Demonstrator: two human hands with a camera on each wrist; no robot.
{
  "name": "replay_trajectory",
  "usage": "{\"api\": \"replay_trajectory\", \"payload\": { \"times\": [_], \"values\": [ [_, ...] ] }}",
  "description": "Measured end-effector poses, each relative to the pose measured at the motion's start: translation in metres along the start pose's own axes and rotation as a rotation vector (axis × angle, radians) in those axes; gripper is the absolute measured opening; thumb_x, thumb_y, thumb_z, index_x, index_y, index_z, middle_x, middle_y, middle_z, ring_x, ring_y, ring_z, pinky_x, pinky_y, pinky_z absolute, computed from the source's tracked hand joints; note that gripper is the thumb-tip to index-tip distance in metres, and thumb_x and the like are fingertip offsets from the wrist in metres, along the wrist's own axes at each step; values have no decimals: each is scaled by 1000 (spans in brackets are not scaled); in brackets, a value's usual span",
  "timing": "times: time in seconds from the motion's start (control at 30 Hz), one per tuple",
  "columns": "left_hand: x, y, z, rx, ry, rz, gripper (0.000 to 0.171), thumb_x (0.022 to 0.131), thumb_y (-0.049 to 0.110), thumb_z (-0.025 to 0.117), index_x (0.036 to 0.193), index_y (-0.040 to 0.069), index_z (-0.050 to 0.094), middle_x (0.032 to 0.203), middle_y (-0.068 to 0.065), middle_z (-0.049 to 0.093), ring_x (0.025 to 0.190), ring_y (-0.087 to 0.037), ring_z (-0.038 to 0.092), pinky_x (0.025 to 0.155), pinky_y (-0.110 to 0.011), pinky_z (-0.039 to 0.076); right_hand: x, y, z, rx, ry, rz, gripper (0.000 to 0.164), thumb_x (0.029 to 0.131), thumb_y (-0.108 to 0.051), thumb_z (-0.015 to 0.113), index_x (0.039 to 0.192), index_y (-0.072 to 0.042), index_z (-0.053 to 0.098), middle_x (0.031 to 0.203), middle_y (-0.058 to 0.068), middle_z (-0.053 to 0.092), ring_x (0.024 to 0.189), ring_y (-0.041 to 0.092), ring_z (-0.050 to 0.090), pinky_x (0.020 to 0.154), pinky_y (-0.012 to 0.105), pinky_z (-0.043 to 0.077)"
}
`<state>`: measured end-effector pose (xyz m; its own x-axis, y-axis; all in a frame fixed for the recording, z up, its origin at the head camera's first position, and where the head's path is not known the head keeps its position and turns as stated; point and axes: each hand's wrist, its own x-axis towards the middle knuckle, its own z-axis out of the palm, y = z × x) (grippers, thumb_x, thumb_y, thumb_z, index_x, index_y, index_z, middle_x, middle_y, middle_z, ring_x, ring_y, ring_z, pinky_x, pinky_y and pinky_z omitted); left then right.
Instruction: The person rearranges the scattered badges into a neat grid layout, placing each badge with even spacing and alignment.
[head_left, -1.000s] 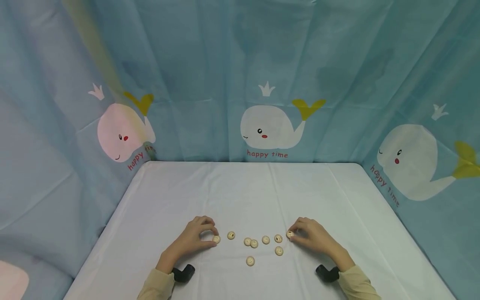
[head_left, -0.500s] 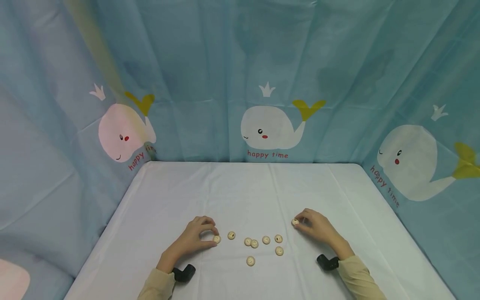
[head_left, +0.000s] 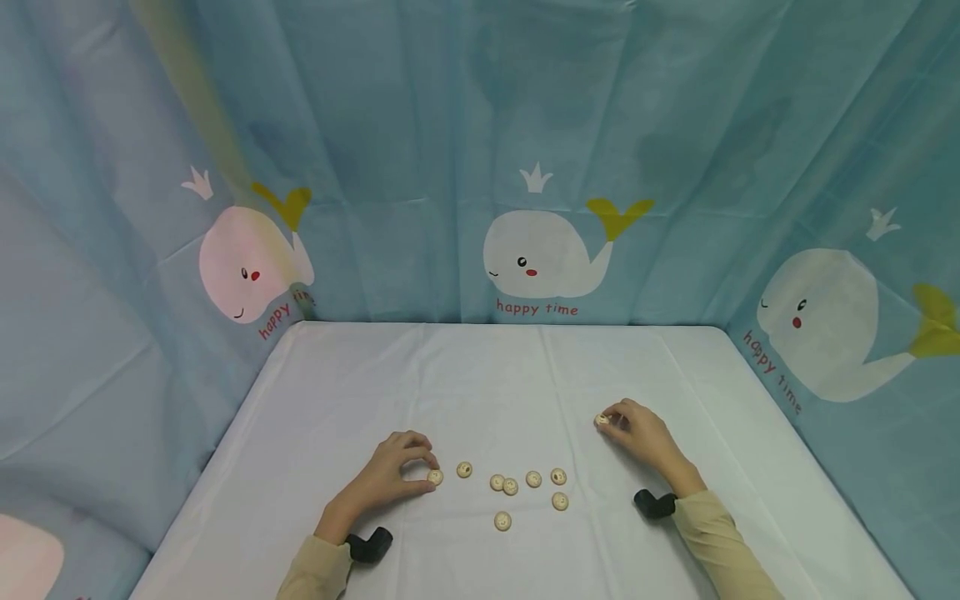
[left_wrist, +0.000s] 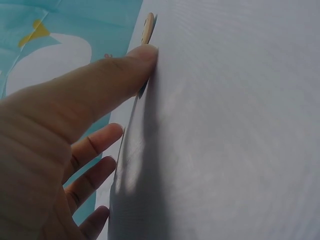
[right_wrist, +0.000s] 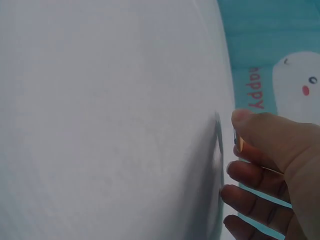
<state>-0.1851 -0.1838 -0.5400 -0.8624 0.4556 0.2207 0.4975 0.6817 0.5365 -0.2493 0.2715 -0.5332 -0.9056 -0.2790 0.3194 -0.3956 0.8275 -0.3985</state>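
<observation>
Grip at the bare right hand [head_left: 647, 437] is a pinch, thumb and forefinger brought together on the edge of a pale, wood-coloured round disc [head_left: 601, 420], held toward the far right, well apart from the others. The bare left hand [head_left: 386, 475] pinches a second pale round disc [head_left: 435, 477] by its left edge between thumb and forefinger, the remaining fingers loosely bent. Between the hands, seven loose discs of the same kind lie on the white cloth-covered table [head_left: 480, 392]; two of them, a touching pair [head_left: 510, 487], sit near the middle. The step in hand appears to be positioning discs individually. The next move probably calls for the right hand to lower its disc flat and release without dragging, the left disc being held steady meanwhile. Hard to make out: the dark markings on the discs are too small to read; both wrist views show the held discs nearly edge-on, partly covered by the thumbs; whether the right disc touches the cloth cannot be determined. Both beige sleeves [head_left: 723, 542] are cut off at the lower frame edge.
</observation>
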Motion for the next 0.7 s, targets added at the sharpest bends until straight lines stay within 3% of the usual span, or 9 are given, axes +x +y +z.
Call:
{"api": "replay_trajectory", "payload": {
  "times": [0.7],
  "values": [
    [-1, -3, 1, -15, -1, 4, 23, 73, 41, 76, 91, 31, 67, 113, 5, 54, 111, -21, 45, 93, -54, 33, 24, 17, 1, -33, 1, 91, 26, 82, -34, 70, 93, -11, 69, 78, -3, 57, 65, 10, 48, 56, 27, 39]
  ]
}}
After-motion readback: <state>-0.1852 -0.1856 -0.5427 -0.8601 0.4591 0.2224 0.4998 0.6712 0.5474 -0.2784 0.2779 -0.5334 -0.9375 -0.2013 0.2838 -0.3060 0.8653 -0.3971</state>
